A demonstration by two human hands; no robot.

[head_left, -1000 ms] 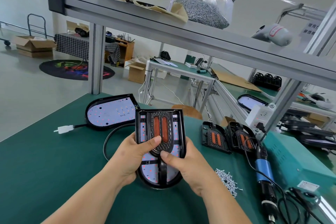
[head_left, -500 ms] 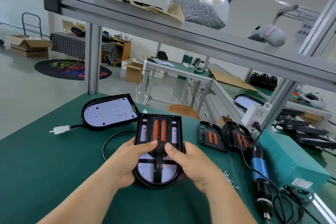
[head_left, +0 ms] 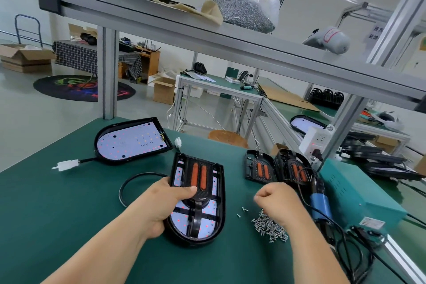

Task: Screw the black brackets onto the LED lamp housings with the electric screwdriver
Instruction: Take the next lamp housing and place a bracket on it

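On the green bench (head_left: 57, 214), the lamp housing (head_left: 207, 221) lies flat with the black bracket (head_left: 202, 196) seated on top. The left hand (head_left: 161, 205) grips the housing's left edge, thumb pressed on the bracket. The right hand (head_left: 279, 200) hovers over the loose screws (head_left: 269, 226), fingers curled; whether they pinch one, I cannot tell. Just beside it lies the electric screwdriver (head_left: 320, 207).

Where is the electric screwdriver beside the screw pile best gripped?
Likely round the blue barrel of the electric screwdriver, coming from above and the left: it lies flat, and the green box crowds its right side.
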